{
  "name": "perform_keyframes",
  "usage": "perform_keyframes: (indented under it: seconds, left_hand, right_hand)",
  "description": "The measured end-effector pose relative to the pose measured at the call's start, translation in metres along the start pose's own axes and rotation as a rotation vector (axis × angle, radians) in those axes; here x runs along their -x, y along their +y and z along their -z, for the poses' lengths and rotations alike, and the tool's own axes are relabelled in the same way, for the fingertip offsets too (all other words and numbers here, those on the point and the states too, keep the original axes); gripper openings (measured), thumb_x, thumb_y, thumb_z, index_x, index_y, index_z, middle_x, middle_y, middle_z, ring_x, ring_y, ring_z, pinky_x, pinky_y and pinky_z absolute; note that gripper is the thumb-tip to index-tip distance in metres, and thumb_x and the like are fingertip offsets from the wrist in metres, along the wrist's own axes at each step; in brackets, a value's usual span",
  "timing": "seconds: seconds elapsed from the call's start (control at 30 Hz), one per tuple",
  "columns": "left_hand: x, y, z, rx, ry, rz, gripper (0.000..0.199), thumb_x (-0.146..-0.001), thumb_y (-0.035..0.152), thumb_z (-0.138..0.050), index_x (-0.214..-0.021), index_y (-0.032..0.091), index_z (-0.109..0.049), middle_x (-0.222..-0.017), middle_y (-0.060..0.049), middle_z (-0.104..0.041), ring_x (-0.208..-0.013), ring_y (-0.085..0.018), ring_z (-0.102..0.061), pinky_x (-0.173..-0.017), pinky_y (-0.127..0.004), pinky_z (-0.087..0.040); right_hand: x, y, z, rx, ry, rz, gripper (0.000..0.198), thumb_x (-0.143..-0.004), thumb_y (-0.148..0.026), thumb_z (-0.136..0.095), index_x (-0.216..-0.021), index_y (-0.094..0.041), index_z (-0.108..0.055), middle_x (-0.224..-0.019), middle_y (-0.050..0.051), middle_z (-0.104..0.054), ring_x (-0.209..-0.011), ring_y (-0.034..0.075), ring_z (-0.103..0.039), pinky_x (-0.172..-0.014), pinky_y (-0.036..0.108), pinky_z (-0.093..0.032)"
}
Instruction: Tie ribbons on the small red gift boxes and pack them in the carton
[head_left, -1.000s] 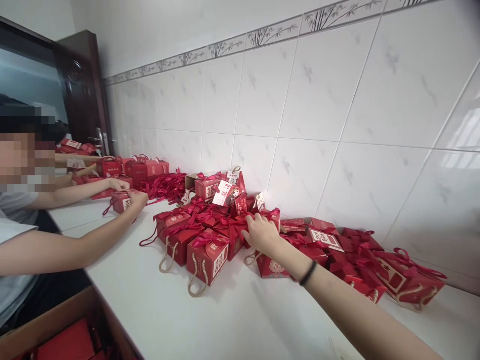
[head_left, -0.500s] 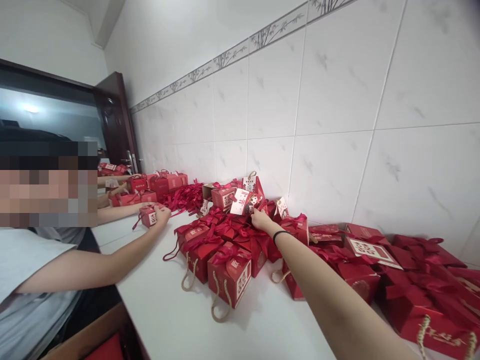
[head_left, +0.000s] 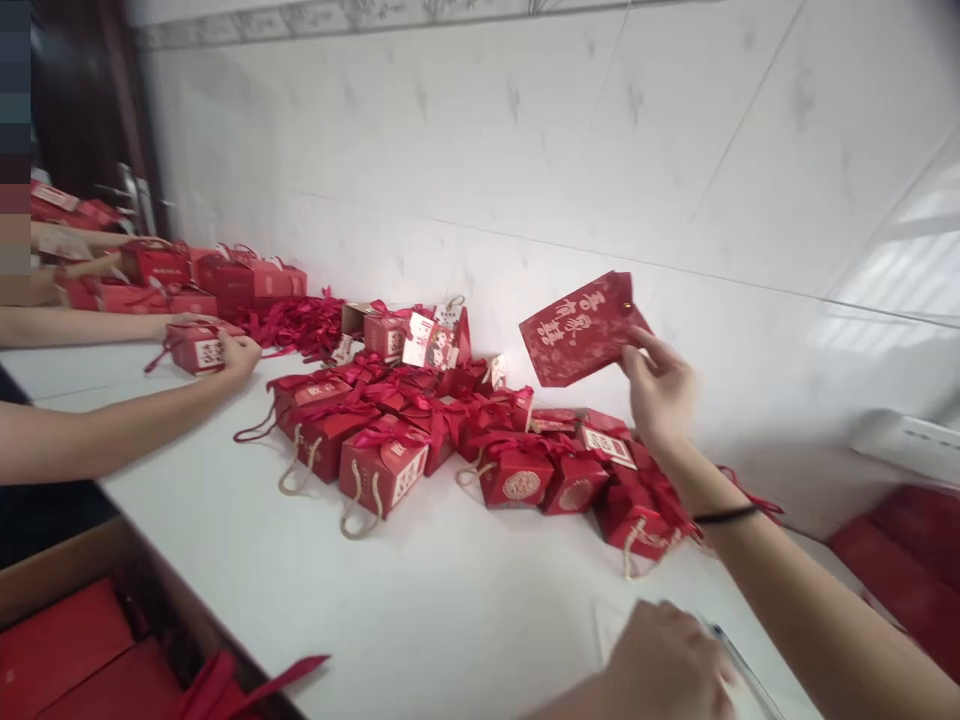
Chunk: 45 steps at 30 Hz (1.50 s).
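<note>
My right hand (head_left: 660, 390), with a black band at the wrist, pinches the right end of a red gift tag (head_left: 574, 335) and holds it up against the wall. The tag has cut corners, gold lettering and a small hole. Low in the view is my left hand (head_left: 667, 665), blurred, its fingers curled over the tabletop. What lies under them is hidden; a thin dark-tipped stick (head_left: 739, 660) shows beside it. Behind both hands lie several red gift boxes (head_left: 386, 475) with ribbon bows and rope handles.
At the left, a co-worker's hands hold a small red box (head_left: 199, 345). Loose red ribbons (head_left: 292, 325) and more boxes lie along the wall. A white card (head_left: 427, 340) rests on the pile. Red pieces (head_left: 60, 640) fill a carton below the white table's (head_left: 420, 610) edge.
My right hand has left the white card on the pile and now holds up a red tag farther right. My left hand has come into view. The camera has turned right and downward.
</note>
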<state>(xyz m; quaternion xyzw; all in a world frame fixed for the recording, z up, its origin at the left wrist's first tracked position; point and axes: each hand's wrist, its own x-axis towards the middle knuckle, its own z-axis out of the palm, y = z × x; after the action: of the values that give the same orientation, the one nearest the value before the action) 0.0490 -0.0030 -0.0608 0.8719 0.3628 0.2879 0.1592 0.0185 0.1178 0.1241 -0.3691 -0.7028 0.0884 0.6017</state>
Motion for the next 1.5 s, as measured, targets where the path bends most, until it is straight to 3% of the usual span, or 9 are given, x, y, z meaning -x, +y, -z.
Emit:
perform_keyframes:
  seconds: [0.13, 0.23, 0.4, 0.5, 0.6, 0.7, 1.03, 1.33, 1.5]
  left_hand:
    - [-0.004, -0.015, 0.003, -0.013, 0.143, 0.028, 0.017, -0.077, 0.014, -0.050, -0.089, 0.012, -0.063, -0.095, -0.011, -0.065, -0.095, -0.023, -0.058, -0.088, -0.041, -0.044]
    - [-0.002, -0.017, 0.006, 0.076, 0.274, 0.053, 0.016, -0.073, 0.008, -0.048, -0.082, 0.015, -0.059, -0.089, -0.009, -0.064, -0.092, -0.022, -0.057, -0.088, -0.040, -0.044]
    - [-0.007, -0.024, 0.026, 0.331, 0.809, 0.203, 0.013, -0.070, 0.008, -0.043, -0.077, 0.019, -0.045, -0.080, -0.003, -0.052, -0.076, -0.016, -0.052, -0.073, -0.031, -0.045]
    - [-0.010, -0.031, 0.043, 0.536, 0.992, 0.269, 0.010, -0.070, 0.014, -0.044, -0.078, 0.020, -0.045, -0.078, -0.001, -0.051, -0.075, -0.015, -0.051, -0.072, -0.029, -0.043]
    - [-0.012, -0.035, 0.054, 0.773, 0.870, 0.274, 0.007, -0.074, 0.025, -0.046, -0.075, 0.019, -0.050, -0.070, 0.000, -0.052, -0.067, -0.014, -0.051, -0.067, -0.028, -0.043]
    - [-0.009, -0.031, 0.056, 0.906, 0.714, 0.159, 0.025, -0.082, 0.041, -0.044, -0.080, 0.019, -0.055, -0.072, -0.001, -0.057, -0.067, -0.016, -0.055, -0.067, -0.029, -0.045]
    - [0.008, -0.010, 0.060, 0.489, 0.685, 0.113, 0.020, -0.081, 0.037, -0.059, -0.080, 0.018, -0.057, -0.063, 0.003, -0.056, -0.056, -0.011, -0.050, -0.054, -0.022, -0.041]
    - [0.011, 0.013, 0.093, 0.257, 0.586, -0.080, 0.013, -0.086, 0.022, -0.054, -0.079, 0.017, -0.063, -0.084, -0.003, -0.064, -0.078, -0.014, -0.060, -0.072, -0.025, -0.050]
    - [0.016, 0.019, 0.087, 0.210, 0.421, -0.242, 0.039, -0.088, 0.028, -0.049, -0.126, 0.017, -0.053, -0.125, -0.013, -0.052, -0.115, -0.025, -0.052, -0.093, -0.039, -0.049]
  right_hand:
    - [0.071, 0.018, 0.105, 0.141, 0.186, 0.176, 0.026, -0.087, -0.031, -0.054, -0.107, -0.019, -0.066, -0.104, 0.006, -0.069, -0.093, 0.020, -0.067, -0.082, 0.037, -0.057]
    - [0.113, 0.024, 0.155, 0.288, 0.212, 0.352, 0.015, -0.088, -0.022, -0.054, -0.093, -0.020, -0.068, -0.101, 0.006, -0.069, -0.094, 0.020, -0.066, -0.081, 0.037, -0.056]
    - [0.151, 0.044, 0.173, 0.166, 0.423, 0.219, 0.015, -0.089, -0.016, -0.051, -0.096, -0.019, -0.064, -0.101, 0.007, -0.066, -0.099, 0.021, -0.063, -0.088, 0.040, -0.051]
    - [0.174, 0.059, 0.161, 0.041, 0.181, 0.149, 0.016, -0.089, -0.013, -0.047, -0.095, -0.021, -0.059, -0.097, 0.007, -0.064, -0.095, 0.019, -0.062, -0.082, 0.036, -0.051]
    - [0.190, 0.064, 0.150, 0.044, -0.130, 0.137, 0.020, -0.089, -0.011, -0.041, -0.085, -0.021, -0.057, -0.090, 0.006, -0.059, -0.087, 0.017, -0.059, -0.074, 0.033, -0.050]
    - [0.195, 0.060, 0.146, 0.027, -0.138, 0.127, 0.022, -0.089, -0.008, -0.037, -0.085, -0.020, -0.054, -0.086, 0.005, -0.054, -0.082, 0.017, -0.056, -0.071, 0.031, -0.048]
    - [0.204, 0.062, 0.140, -0.070, -0.155, 0.087, 0.016, -0.090, -0.012, -0.044, -0.102, -0.023, -0.043, -0.106, 0.010, -0.054, -0.099, 0.020, -0.055, -0.081, 0.038, -0.050]
    - [0.202, 0.052, 0.144, -0.019, -0.237, 0.120, 0.020, -0.091, -0.014, -0.043, -0.109, -0.023, -0.044, -0.131, 0.013, -0.047, -0.126, 0.024, -0.045, -0.097, 0.046, -0.047]
    - [0.205, 0.035, 0.140, 0.144, -0.272, 0.157, 0.084, -0.078, -0.056, -0.063, -0.142, -0.017, -0.025, -0.152, 0.019, -0.005, -0.141, 0.038, -0.009, -0.108, 0.060, -0.030]
